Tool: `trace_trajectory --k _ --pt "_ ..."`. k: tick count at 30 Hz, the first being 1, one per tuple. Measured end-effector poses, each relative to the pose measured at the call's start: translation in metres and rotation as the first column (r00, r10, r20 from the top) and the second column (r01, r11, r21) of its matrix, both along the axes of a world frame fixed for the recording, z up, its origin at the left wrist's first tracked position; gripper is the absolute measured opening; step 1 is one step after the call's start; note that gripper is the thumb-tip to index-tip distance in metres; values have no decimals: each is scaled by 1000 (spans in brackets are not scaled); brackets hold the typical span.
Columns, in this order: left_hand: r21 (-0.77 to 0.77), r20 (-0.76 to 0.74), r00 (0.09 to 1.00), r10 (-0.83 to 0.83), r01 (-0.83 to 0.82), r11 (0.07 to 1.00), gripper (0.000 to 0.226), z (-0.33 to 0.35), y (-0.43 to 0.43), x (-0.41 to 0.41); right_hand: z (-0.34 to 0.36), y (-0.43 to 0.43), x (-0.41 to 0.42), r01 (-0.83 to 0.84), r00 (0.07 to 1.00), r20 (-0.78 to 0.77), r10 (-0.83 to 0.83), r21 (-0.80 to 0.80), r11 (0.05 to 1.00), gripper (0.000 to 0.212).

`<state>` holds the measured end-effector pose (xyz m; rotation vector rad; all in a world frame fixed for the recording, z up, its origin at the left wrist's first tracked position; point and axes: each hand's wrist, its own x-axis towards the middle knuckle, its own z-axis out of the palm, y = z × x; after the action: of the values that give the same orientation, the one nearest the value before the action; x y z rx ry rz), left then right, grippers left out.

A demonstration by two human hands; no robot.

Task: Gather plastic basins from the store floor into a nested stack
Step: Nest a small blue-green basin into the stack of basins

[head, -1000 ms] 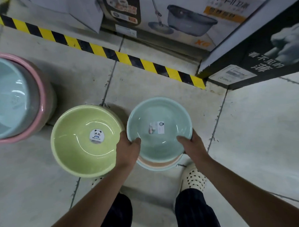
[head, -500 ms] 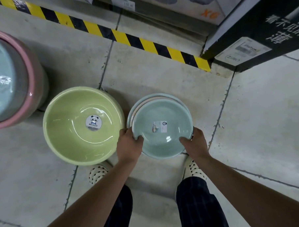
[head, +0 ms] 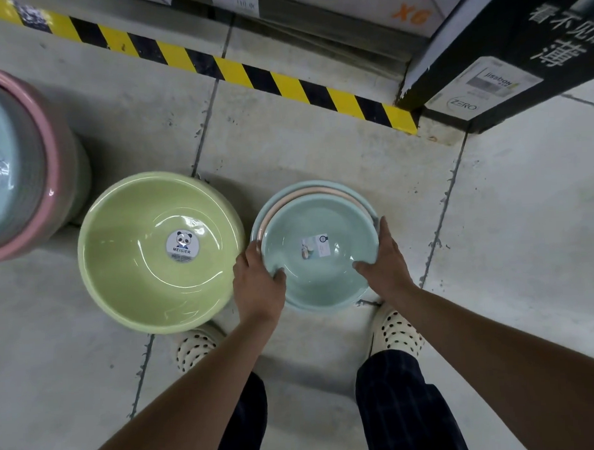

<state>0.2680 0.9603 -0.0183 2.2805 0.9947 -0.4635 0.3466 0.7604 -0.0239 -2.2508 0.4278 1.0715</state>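
A pale teal basin (head: 319, 251) sits in a small nested stack, with a peach rim (head: 321, 191) and another teal rim showing behind it. My left hand (head: 257, 281) grips its left rim, thumb inside the bowl. My right hand (head: 384, 262) grips the right rim, thumb inside as well. A larger green basin (head: 147, 265) with a panda sticker stands on the floor just left of the stack. At the far left stands a taller stack with a pink rim (head: 57, 187) and a light blue basin inside.
Yellow-and-black hazard tape (head: 234, 72) runs along the shelf base at the back. A black carton (head: 506, 55) juts in at the upper right. My two feet in dotted white shoes (head: 195, 346) stand just below the basins. Grey floor tiles spread to the right.
The teal basin in my hands has come down lower into the stack beneath it, and my view has tilted further down toward the floor.
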Motion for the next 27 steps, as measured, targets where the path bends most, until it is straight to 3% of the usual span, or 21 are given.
trace_trajectory --k 3,5,8,11,18,21,27 --pt "-32 -34 998 52 -53 998 61 -8 -4 1 -11 -2 2 103 994 -49 -102 28 994 110" --pt "-119 -89 975 203 -213 970 51 -9 -8 6 -16 -5 1 205 975 -104 -198 54 977 106" --pt "-220 -246 880 407 -459 861 46 -13 -3 17 -23 -7 -3 356 928 -163 -334 128 926 104" --pt "-400 -268 853 448 -522 754 37 -23 9 13 -25 -7 -8 387 921 -120 -369 194 902 98" --pt "-500 -130 874 468 -466 730 55 3 17 3 27 -6 -9 314 946 -9 -325 289 904 55" --pt "-552 -26 845 534 -458 697 52 48 21 2 74 3 -1 301 941 32 -336 368 880 56" --pt "-526 86 726 682 -548 650 19 137 84 -9 151 79 7 213 968 12 -250 480 851 60"
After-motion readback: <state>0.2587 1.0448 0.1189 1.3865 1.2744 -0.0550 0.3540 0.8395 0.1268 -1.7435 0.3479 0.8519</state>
